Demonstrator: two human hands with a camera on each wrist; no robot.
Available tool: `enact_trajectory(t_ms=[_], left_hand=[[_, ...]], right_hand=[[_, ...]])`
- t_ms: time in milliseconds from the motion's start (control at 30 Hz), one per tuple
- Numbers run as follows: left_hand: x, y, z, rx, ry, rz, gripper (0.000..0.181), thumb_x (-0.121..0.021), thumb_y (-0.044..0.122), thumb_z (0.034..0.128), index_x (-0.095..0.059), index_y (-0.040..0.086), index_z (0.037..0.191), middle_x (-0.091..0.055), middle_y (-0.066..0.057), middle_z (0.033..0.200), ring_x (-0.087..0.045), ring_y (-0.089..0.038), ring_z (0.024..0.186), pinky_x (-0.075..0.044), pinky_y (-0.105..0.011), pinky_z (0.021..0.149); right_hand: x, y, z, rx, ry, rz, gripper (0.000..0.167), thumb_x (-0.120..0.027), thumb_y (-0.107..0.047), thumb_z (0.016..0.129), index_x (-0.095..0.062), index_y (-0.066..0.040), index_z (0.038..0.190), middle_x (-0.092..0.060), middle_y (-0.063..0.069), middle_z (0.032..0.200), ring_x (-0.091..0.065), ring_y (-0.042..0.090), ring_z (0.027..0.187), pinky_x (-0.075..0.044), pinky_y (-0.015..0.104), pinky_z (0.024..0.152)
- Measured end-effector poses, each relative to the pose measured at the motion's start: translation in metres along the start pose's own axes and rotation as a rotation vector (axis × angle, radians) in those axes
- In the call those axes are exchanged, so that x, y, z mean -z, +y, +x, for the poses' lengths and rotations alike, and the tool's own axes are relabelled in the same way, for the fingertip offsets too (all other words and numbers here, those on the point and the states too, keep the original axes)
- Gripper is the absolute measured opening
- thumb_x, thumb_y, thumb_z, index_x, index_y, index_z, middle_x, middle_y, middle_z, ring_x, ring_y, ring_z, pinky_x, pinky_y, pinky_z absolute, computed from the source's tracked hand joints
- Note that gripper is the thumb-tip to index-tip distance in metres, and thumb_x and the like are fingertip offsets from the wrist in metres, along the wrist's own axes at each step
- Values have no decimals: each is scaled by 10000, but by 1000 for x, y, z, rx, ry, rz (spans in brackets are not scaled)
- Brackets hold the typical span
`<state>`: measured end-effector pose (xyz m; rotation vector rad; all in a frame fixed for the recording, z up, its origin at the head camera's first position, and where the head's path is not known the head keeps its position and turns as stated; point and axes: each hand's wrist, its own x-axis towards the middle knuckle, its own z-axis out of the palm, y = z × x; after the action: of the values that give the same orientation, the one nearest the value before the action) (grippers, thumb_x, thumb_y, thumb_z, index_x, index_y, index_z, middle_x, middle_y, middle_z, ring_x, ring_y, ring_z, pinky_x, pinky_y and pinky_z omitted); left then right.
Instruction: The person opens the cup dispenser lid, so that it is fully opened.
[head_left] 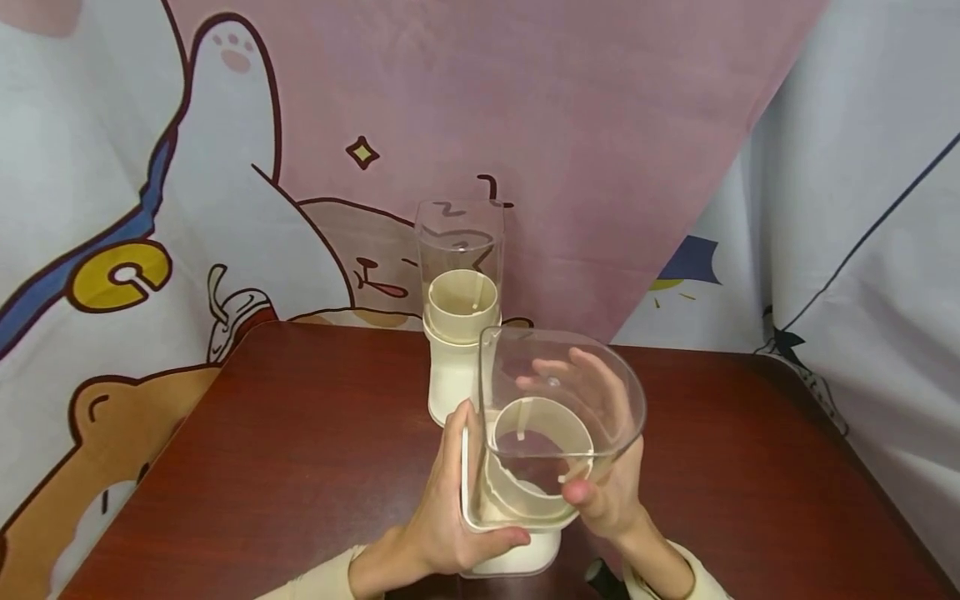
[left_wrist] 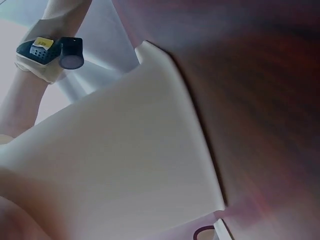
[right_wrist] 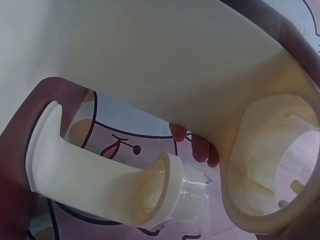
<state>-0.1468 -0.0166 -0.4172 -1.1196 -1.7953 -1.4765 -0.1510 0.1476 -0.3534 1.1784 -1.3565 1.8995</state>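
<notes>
Dispenser (head_left: 525, 498) in both hands, we seem to be steadying it over the near part of the brown table (head_left: 300, 467); whether it rests there we cannot tell. Our left hand (head_left: 442, 518) grips its left side, thumb across the front, while our right hand (head_left: 621, 490) curves round the other side, fingers spread. The next move probably calls for a level, two-handed hold, clear of the matching unit (head_left: 452, 379) standing behind. Ours has a cream base (head_left: 536, 554), a smooth hollow collar (head_left: 564, 419), and a clear, round-cornered container (head_left: 628, 404) surrounding that collar.
</notes>
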Motion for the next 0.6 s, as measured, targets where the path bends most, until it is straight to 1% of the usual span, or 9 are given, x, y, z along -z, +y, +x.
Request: enact_trajectory(t_ms=[133, 233, 300, 367, 467, 600], left_hand=[[1, -1, 1, 38, -17, -55, 1187, -739, 627, 779, -154, -98, 1514, -449, -178, 1412, -513, -275, 1258, -373, -337, 1130], [3, -1, 0, 78, -34, -51, 1194, -730, 654, 770, -154, -61, 1533, -454, -156, 1420, -518, -266, 1259, -379, -339, 1128], [3, -2, -1, 94, -38, -26, 1192, -705, 679, 776, -158, -58, 1535, -456, -155, 1419, -519, -261, 1260, -383, -340, 1127], [4, -2, -3, 98, -35, 8, 1188, -681, 700, 781, -172, -75, 1525, -456, -166, 1410, -516, -258, 1256, -382, -337, 1126], [3, -4, -5, 80, -29, 18, 1179, -688, 687, 783, -185, -99, 1504, -471, -181, 1388, -527, -262, 1240, -388, -331, 1118], [3, -6, -4, 50, -31, -23, 1169, -731, 652, 770, -194, -98, 1487, -494, -178, 1375, -545, -270, 1223, -395, -325, 1109]], right_hand=[[2, 1, -1, 21, 14, -33, 935, -736, -465, 879, -305, 136, 1452, -554, 278, 1356, -637, 348, 1192, -551, 393, 959], [3, 3, -2, 52, 27, -60, 936, -737, -467, 876, -314, 141, 1447, -564, 278, 1347, -643, 345, 1183, -542, 393, 974], [3, 3, -2, 63, 29, -68, 935, -737, -462, 878, -309, 144, 1447, -563, 277, 1348, -641, 343, 1186, -535, 392, 986], [3, 4, -3, 70, 28, -73, 933, -735, -457, 880, -305, 150, 1444, -562, 278, 1347, -641, 344, 1185, -530, 394, 995], [2, 3, -3, 42, 22, -62, 931, -731, -445, 885, -291, 154, 1446, -549, 286, 1352, -633, 353, 1193, -531, 394, 992], [1, 0, -3, 0, 28, -64, 917, -726, -431, 883, -292, 148, 1447, -545, 287, 1351, -632, 357, 1192, -544, 383, 967]])
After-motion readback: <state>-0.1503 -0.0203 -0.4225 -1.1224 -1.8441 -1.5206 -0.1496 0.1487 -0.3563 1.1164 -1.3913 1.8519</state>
